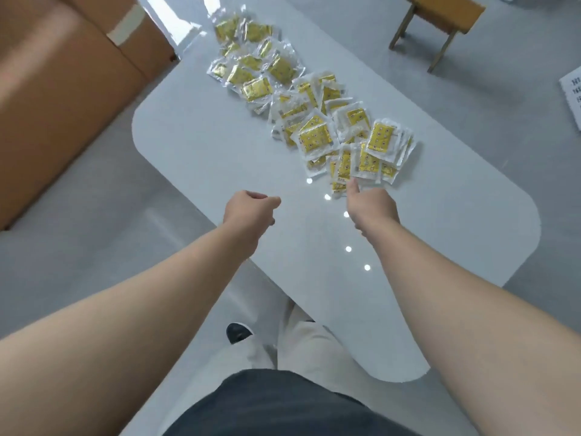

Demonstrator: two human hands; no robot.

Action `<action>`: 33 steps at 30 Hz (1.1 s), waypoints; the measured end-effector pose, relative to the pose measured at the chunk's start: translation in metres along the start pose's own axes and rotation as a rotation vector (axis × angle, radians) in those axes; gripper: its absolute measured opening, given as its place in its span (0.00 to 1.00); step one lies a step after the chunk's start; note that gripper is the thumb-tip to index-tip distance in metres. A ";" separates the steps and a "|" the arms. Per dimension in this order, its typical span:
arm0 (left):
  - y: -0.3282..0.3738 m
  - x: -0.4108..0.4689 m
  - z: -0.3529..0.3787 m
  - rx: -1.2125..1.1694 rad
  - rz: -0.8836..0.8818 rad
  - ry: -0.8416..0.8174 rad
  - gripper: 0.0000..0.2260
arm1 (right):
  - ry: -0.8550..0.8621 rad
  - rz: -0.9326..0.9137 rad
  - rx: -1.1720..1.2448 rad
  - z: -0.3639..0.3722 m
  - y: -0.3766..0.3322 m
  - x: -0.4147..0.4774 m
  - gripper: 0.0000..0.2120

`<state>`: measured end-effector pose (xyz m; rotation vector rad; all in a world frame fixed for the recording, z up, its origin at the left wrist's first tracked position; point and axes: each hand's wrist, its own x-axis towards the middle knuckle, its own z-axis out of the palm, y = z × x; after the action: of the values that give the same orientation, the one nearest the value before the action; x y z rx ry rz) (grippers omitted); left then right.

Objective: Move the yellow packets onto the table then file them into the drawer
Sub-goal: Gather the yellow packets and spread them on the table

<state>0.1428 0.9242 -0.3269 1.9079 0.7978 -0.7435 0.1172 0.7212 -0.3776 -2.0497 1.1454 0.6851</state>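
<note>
Just beyond the right hand [372, 206], yellow packets [314, 138] sprawl over the table [201, 146]. Its thumb lies on the nearest one, but the fingers are hidden, so a grip cannot be confirmed. The left hand [251, 212] hovers curled, apparently empty. The slick, overlapping wrappers could slide when one is pulled, dragging neighbours off the nearby edge.

The glossy white rounded table [204, 146] gives open surface at its left and near end; yellow foil packets [314, 136] crowd its far-right strip; brown cardboard boxes [63, 89] flank the left.
</note>
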 end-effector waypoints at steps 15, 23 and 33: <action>-0.180 -0.103 -0.217 -0.563 -0.109 0.132 0.02 | -0.199 -0.497 -0.403 0.147 -0.053 -0.241 0.31; -0.333 -0.167 -0.321 -0.942 -0.196 0.353 0.03 | -0.294 -0.819 -0.717 0.272 -0.074 -0.374 0.30; -0.523 -0.255 -0.377 -1.451 -0.374 0.714 0.03 | -0.575 -1.180 -1.072 0.436 -0.042 -0.536 0.28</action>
<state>-0.3526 1.4020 -0.2459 0.6139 1.5559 0.3970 -0.1505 1.3479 -0.2559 -2.4984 -0.9781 1.1981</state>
